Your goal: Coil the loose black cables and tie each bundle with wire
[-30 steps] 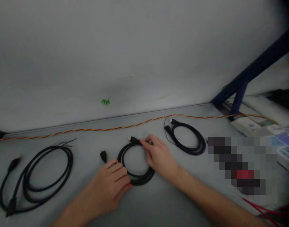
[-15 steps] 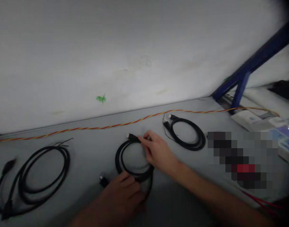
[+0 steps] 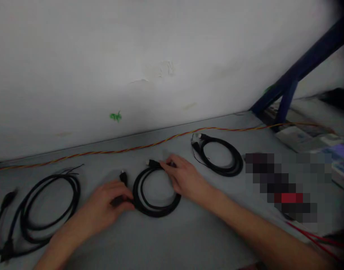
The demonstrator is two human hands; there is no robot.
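The left hand [image 3: 108, 200] pinches the middle black cable [image 3: 157, 214] at its left, the right hand [image 3: 185, 176] its upper right; it's coiled on the grey tabletop [image 3: 188, 240], below that scuffed white wall [image 3: 76, 75].

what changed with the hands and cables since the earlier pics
The left hand moved left, from the middle coil's near edge to its left side. A strand bulging below the coil's right edge half a second ago no longer shows. Unchanged: right hand at the coil's upper right, left coil, right coil.
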